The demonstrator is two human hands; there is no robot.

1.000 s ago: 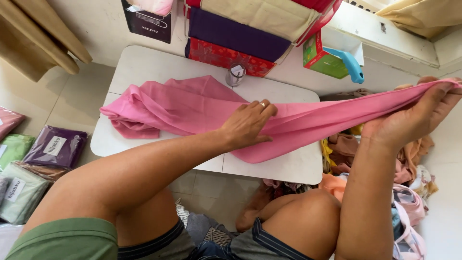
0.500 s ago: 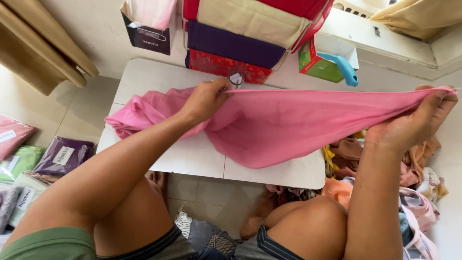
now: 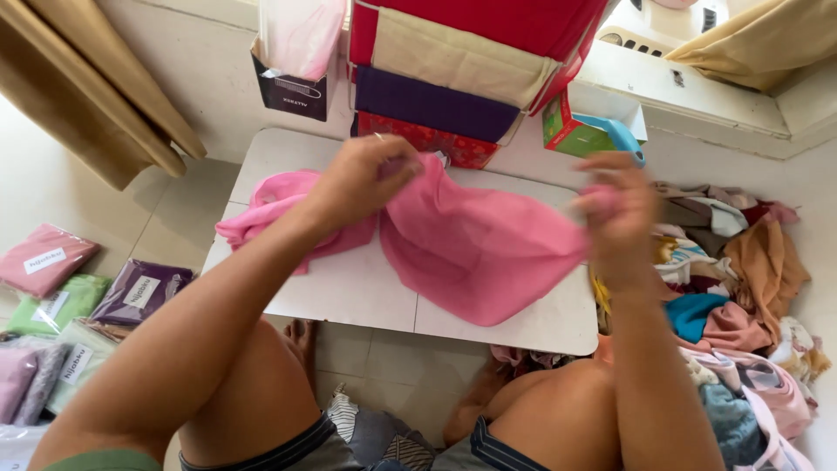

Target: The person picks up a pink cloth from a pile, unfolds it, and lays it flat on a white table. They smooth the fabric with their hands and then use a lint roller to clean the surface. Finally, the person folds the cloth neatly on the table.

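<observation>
A pink cloth [image 3: 475,249] is held up over a low white table [image 3: 349,292], its long axis running left to right along the table's length. The left hand [image 3: 362,179] pinches the cloth's upper edge above the far edge of the table, fingers curled tight on a bunched fold. The right hand [image 3: 615,214], blurred, grips the other end over the table's right edge, fingers closed on a small wad of fabric. Between the hands the cloth sags in a broad curve whose lowest point lies near the table's near edge. A loose tail trails left from the left hand and rests crumpled toward the far left corner.

Beyond the far edge hang stacked fabric panels [image 3: 453,78] in red, cream and purple. Packaged cloths [image 3: 61,296] lie on the floor to the left, and a heap of mixed clothes [image 3: 741,279] sits to the right.
</observation>
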